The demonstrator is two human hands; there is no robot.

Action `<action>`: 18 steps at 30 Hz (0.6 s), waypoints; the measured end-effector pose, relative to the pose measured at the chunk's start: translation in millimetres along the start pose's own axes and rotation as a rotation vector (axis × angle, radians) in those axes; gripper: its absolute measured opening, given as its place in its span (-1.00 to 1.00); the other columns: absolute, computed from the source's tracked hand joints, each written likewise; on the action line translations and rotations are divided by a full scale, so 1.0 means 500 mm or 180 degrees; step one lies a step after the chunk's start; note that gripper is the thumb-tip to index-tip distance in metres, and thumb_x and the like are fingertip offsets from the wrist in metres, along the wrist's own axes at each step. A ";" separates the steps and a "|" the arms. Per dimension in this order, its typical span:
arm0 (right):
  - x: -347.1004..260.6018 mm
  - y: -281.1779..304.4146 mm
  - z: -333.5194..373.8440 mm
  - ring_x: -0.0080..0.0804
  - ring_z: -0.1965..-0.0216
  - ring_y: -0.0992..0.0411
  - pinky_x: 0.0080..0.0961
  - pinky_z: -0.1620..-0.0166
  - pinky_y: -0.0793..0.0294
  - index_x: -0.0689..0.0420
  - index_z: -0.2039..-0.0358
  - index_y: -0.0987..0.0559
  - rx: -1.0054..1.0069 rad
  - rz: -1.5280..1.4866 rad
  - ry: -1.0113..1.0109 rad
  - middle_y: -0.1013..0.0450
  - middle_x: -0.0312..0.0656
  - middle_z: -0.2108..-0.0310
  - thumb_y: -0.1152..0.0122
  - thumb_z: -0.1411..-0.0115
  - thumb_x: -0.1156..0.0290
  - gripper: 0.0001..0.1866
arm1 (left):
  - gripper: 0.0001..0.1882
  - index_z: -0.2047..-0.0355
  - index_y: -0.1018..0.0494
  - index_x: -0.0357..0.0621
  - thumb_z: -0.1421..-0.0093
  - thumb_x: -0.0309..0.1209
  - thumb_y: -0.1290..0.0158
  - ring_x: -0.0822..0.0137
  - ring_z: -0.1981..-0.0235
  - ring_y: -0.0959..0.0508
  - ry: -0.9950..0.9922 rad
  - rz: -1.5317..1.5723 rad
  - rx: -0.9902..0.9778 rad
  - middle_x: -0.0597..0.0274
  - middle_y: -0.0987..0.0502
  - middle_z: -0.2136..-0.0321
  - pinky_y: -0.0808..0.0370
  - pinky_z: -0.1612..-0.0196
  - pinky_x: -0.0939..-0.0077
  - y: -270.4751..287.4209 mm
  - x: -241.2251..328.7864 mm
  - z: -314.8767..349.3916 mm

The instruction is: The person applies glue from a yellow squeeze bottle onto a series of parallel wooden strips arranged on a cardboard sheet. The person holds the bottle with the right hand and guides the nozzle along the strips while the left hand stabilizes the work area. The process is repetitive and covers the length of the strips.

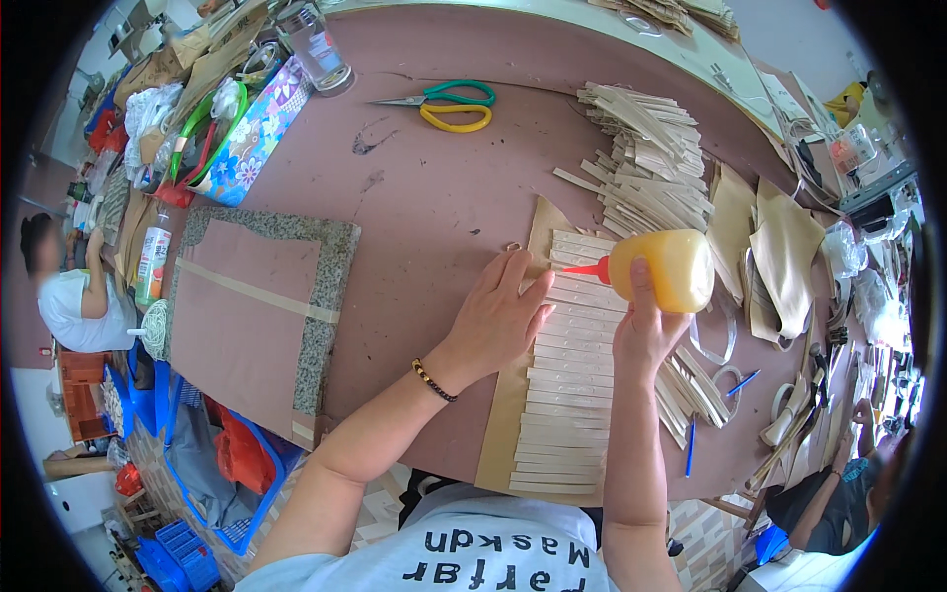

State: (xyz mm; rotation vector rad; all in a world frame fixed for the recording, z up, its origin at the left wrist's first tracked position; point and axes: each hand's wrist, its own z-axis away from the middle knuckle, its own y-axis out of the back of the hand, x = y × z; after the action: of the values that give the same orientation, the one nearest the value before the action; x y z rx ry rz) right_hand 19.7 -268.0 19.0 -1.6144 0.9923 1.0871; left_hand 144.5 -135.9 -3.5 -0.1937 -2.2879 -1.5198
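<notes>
My right hand (648,326) is closed around a yellow squeeze bottle (671,271), tipped on its side. Its red nozzle points left, close over a row of pale beige strips (567,395). These strips lie side by side in a long column on a tan sheet (503,434). My left hand (501,311) rests palm down by the column's upper left edge, fingers spread and touching the sheet and strip ends. Glossy marks show on some strips under the nozzle.
Loose strips (651,158) are piled beyond the column. Scissors (454,106) with green and yellow handles lie far off. A stone slab (330,296) bears a brown sheet at left, near a flowered box (247,148). Tan pieces (779,257) and a blue pen (691,446) lie right.
</notes>
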 end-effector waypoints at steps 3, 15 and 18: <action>-0.001 -0.003 0.003 -0.55 0.20 -0.47 -0.58 0.11 -0.46 0.23 0.08 -0.50 0.0079 0.0068 -0.0041 -0.49 -0.26 0.21 -0.36 -0.14 0.54 -0.66 | -0.61 -0.02 -0.37 -0.24 -0.22 -0.34 -0.09 -0.16 -0.13 -0.30 0.0000 0.0029 -0.0005 -0.17 -0.26 -0.04 -0.35 -0.15 0.08 -0.001 -0.002 0.000; -0.004 -0.011 0.003 -0.56 0.23 -0.44 -0.56 0.07 -0.40 0.25 0.17 -0.55 0.0061 0.0072 0.0118 -0.52 -0.30 0.26 -0.42 -0.11 0.45 -0.69 | -0.61 -0.02 -0.36 -0.25 -0.23 -0.35 -0.08 -0.16 -0.11 -0.32 -0.0023 0.0096 0.0025 -0.19 -0.25 -0.08 -0.38 -0.11 0.08 0.000 -0.003 -0.001; -0.009 -0.019 0.008 -0.56 0.22 -0.43 -0.56 0.07 -0.40 0.25 0.18 -0.56 0.0165 0.0053 0.0125 -0.52 -0.30 0.26 -0.42 -0.11 0.45 -0.71 | -0.61 -0.03 -0.36 -0.25 -0.23 -0.36 -0.08 -0.15 -0.11 -0.33 -0.0040 0.0071 0.0027 -0.19 -0.25 -0.08 -0.38 -0.11 0.08 -0.001 -0.004 -0.001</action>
State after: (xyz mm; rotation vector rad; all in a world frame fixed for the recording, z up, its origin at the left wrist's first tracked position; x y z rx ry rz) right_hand 26.4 -261.4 24.9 -1.5934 1.0531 1.0361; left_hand 146.1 -136.3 -4.7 -0.2260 -2.2940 -1.5016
